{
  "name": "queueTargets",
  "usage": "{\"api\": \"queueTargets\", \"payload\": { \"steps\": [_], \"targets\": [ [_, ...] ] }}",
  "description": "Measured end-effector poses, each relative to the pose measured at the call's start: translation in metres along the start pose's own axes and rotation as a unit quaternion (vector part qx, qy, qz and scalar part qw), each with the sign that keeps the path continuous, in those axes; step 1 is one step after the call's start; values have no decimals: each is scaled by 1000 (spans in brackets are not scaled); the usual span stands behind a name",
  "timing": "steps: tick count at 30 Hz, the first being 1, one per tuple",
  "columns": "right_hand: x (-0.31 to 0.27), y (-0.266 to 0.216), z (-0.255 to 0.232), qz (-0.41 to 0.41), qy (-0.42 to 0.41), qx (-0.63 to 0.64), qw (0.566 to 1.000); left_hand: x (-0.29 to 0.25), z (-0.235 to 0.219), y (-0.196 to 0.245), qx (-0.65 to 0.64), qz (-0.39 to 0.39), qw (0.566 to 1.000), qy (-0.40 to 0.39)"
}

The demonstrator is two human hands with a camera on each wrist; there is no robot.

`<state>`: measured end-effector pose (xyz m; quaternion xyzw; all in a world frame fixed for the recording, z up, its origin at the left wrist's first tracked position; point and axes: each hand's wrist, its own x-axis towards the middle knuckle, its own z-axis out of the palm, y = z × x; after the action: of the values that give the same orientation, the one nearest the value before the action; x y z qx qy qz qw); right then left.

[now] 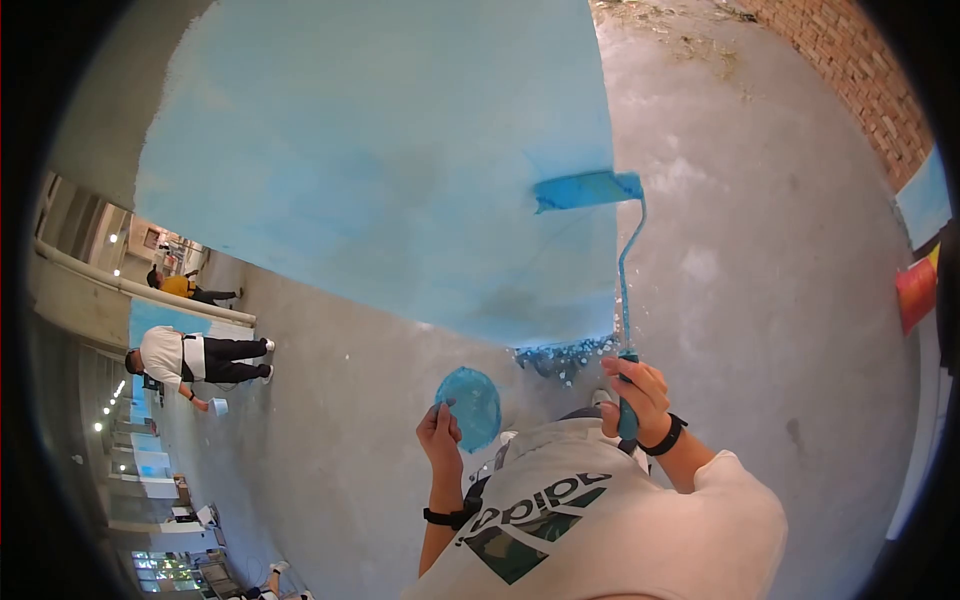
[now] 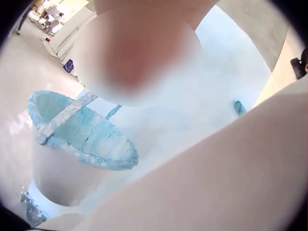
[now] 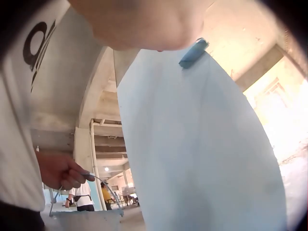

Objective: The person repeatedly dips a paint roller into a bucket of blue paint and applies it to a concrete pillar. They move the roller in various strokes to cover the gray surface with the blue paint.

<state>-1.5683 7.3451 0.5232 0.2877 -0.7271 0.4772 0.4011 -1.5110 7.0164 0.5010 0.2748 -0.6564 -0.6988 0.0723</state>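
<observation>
My right hand (image 1: 640,395) grips the handle of a paint roller (image 1: 588,190), with fingers curled round it. The wet blue roller lies against a light-blue painted wall (image 1: 380,110), near that paint's right edge. In my left hand (image 1: 440,435) hangs a small paint bucket (image 2: 72,168), held by its handle (image 2: 67,117). Blue paint crusts the bucket's rim and inner wall. The right wrist view also shows the left hand (image 3: 65,173) pinching the handle above the bucket (image 3: 86,220). Both hands blur close to their own wrist cameras.
Paint spatters cover a patch (image 1: 565,360) at the wall's foot. A person in a white top (image 1: 165,355) stands off to the left holding a small pot, with another in yellow (image 1: 178,286) farther back. Brickwork (image 1: 850,70) shows at upper right, above grey concrete (image 1: 740,300).
</observation>
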Motion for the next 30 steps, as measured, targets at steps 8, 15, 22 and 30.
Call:
{"api": "queueTargets", "payload": {
  "steps": [8, 15, 22, 30],
  "targets": [
    [-31, 6, 1, 18, -19, -50, 998, -6, 18, -20, -8, -8, 1000, -10],
    [6, 30, 9, -72, 7, -92, 993, -3, 31, -8, -26, 1, 999, -28],
    [77, 50, 29, -162, 87, -59, 981, 5, 36, -22, -70, 12, 997, -22],
    [82, 56, 35, -213, 99, -60, 970, 2, 41, -35, -98, 21, 995, 7]
  ]
}}
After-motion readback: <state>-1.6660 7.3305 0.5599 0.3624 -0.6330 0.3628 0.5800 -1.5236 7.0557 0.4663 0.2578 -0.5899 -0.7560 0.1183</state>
